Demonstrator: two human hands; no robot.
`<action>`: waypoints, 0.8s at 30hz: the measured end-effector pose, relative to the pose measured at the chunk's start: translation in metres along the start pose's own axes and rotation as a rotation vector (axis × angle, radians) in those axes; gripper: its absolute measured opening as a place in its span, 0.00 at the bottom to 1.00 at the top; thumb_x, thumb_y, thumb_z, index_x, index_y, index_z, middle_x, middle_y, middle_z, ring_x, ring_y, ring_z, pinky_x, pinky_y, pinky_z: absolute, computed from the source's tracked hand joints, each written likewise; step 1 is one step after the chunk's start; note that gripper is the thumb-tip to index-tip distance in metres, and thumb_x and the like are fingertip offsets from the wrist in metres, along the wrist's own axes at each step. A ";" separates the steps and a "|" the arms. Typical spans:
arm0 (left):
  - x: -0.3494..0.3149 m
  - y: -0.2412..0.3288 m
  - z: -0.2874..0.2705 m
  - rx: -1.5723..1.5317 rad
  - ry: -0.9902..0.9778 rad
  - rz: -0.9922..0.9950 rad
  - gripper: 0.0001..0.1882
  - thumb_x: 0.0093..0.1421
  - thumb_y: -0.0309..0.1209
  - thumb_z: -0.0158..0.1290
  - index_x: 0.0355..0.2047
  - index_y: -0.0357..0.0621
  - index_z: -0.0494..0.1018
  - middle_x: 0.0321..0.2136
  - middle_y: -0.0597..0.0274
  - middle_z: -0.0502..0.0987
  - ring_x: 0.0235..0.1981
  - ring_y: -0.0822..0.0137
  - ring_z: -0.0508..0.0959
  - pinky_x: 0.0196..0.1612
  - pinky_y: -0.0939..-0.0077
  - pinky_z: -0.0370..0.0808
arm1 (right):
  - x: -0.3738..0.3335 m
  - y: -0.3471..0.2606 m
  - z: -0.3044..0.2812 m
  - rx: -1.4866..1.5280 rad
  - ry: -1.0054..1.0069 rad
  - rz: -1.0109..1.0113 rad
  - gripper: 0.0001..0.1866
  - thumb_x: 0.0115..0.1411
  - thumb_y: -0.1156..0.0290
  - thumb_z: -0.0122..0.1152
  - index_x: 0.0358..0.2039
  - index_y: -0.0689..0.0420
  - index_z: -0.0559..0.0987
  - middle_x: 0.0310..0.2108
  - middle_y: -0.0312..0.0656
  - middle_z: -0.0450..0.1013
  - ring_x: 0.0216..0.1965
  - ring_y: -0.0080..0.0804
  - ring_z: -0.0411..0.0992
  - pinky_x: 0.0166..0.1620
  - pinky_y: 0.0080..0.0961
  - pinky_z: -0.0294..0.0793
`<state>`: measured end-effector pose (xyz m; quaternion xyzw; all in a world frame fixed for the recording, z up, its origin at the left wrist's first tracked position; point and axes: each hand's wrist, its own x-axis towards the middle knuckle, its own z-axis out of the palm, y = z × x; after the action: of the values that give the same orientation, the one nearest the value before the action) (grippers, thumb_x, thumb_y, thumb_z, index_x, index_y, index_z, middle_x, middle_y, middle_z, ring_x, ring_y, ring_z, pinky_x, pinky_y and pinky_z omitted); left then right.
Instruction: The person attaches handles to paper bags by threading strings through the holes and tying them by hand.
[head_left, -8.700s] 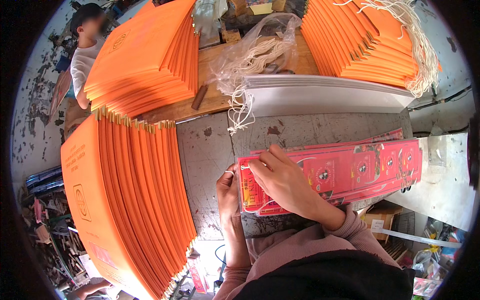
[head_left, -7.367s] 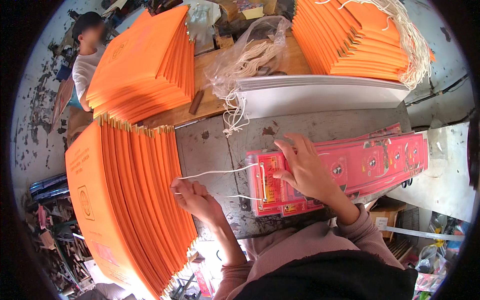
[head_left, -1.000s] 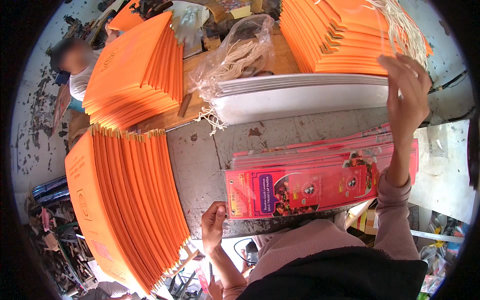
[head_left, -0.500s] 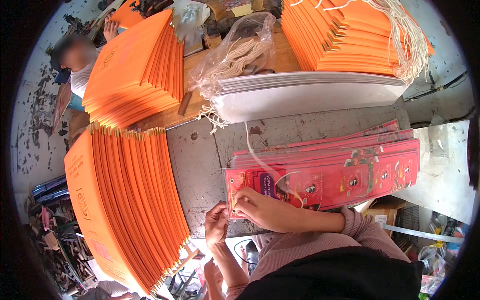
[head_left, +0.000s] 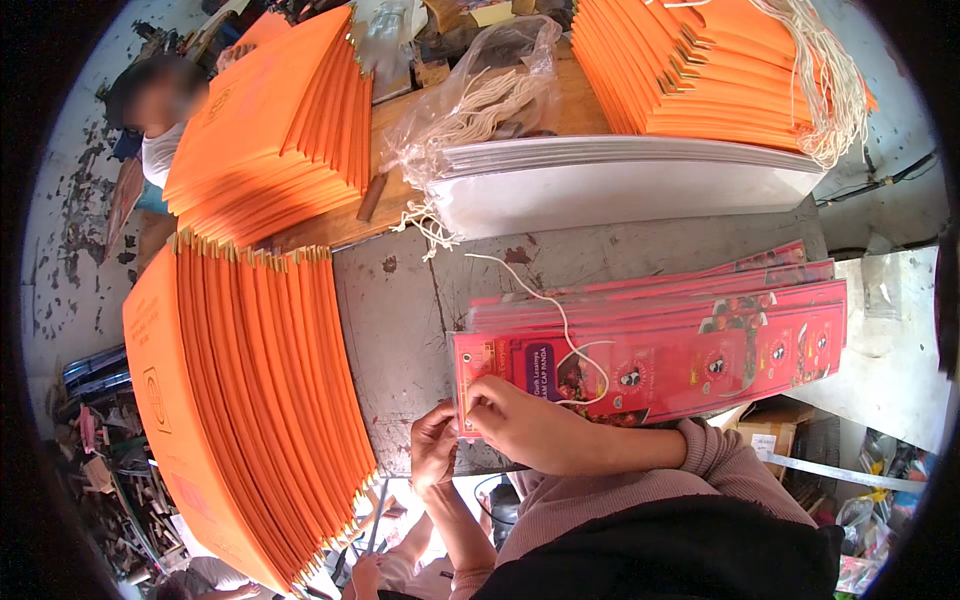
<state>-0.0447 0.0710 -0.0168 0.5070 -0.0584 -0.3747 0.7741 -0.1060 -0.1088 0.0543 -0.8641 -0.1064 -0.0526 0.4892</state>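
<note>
A stack of long red printed sheets [head_left: 660, 370] in clear plastic lies on the grey table before me. At its near left corner my left hand [head_left: 434, 443] has its fingers closed against the sheet's edge. My right hand [head_left: 525, 425] reaches over the top sheet, thumb and fingers pinched together beside the left fingertips. A thin white cord [head_left: 565, 318] curves over the sheets and loops back under my right hand; its far end lies loose on the table. The pinched cord portion is hidden by my fingers.
Orange folders with metal-tipped edges stand in stacks at the left [head_left: 260, 390], far left [head_left: 270, 130] and far right [head_left: 690, 80]. Behind the sheets is a pile of white boards [head_left: 630, 190], with a plastic bag of cords [head_left: 490, 105] beyond it. Another person sits at the far left.
The cord has shifted from a blurred, straighter sweep to a curved loop lying over the sheets. My hands stay almost in place at the corner. The view has moved slightly.
</note>
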 end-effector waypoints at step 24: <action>0.030 -0.018 0.016 -1.270 0.081 0.124 0.03 0.61 0.28 0.41 0.32 0.43 0.63 0.20 0.68 0.64 0.22 0.80 0.65 0.25 0.85 0.69 | -0.028 -0.019 -0.066 -0.227 -0.382 0.245 0.10 0.52 0.69 0.51 0.30 0.62 0.70 0.29 0.44 0.66 0.32 0.40 0.70 0.31 0.35 0.71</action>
<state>-0.0408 0.0362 -0.0326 -0.0412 0.1749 -0.2714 0.9455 -0.1365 -0.1595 0.0986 -0.9142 -0.0849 0.1597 0.3627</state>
